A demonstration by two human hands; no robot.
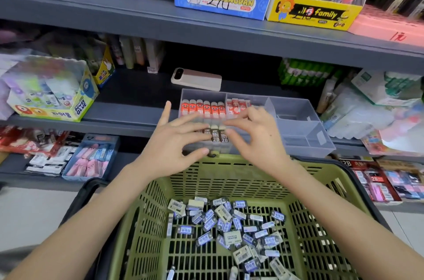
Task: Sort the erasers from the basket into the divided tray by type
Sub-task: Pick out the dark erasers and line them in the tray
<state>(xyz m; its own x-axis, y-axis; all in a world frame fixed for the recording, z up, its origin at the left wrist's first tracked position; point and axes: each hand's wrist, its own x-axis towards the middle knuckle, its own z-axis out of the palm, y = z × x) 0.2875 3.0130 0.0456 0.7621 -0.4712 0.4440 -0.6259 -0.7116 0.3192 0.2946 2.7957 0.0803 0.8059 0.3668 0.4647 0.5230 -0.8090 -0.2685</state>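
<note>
My left hand and right hand, fingers loosely spread, flank brown erasers marked "2B" in the tray.

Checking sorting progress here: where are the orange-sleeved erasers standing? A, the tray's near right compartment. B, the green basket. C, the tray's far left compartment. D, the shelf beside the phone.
C: the orange-sleeved erasers stand in a row in the far left compartment of the divided tray, just behind the brown 2B erasers.
</note>
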